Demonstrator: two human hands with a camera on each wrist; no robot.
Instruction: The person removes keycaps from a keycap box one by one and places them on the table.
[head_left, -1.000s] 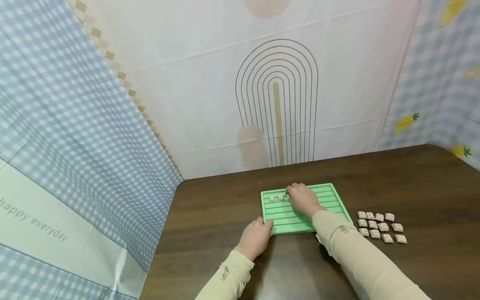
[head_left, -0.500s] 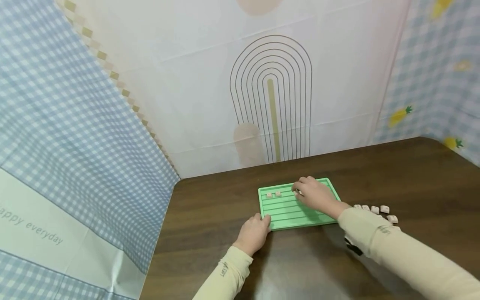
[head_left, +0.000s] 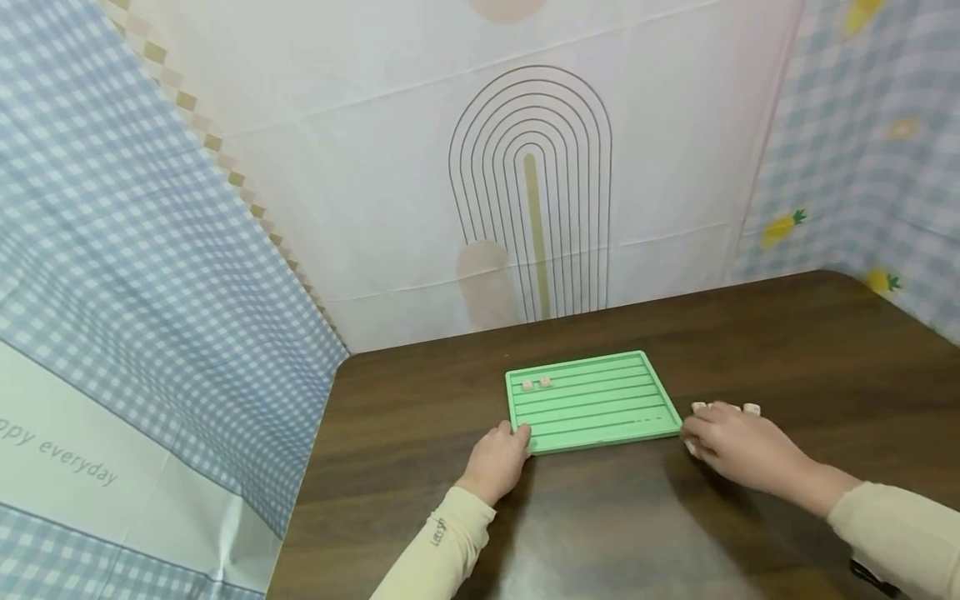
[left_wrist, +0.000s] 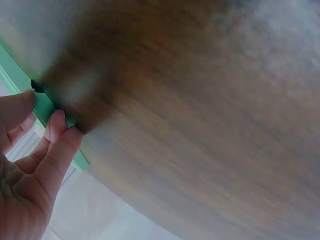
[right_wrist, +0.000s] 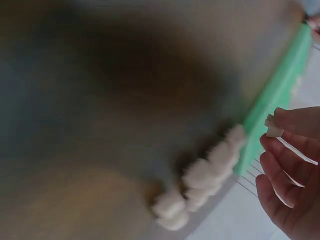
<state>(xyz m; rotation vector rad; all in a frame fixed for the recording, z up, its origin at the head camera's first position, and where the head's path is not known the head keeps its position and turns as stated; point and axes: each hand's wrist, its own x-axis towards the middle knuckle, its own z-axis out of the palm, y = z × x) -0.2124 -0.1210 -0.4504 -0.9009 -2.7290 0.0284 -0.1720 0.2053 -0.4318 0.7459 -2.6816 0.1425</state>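
Note:
A light green ridged tray [head_left: 600, 400] lies on the table, with two white keycaps [head_left: 545, 382] in its top row at the left. My left hand [head_left: 495, 462] holds the tray's near left corner, thumb and fingers at the rim in the left wrist view. Just off the tray's right side is my right hand [head_left: 742, 446]. In the right wrist view, its thumb and forefinger pinch one white keycap [right_wrist: 274, 131]. Several loose keycaps [right_wrist: 202, 175] show there in a blurred cluster; in the head view the right hand hides most of them.
The brown wooden table [head_left: 405, 433] has its far edge against a patterned cloth [head_left: 390, 208]. Blue checked cloths hang at the left [head_left: 187, 292] and at the right.
My right hand has moved from the tray's top row rightward to the loose keycaps, carrying a keycap off the tray. My left hand has stayed at the tray's corner. The head view has shifted slightly.

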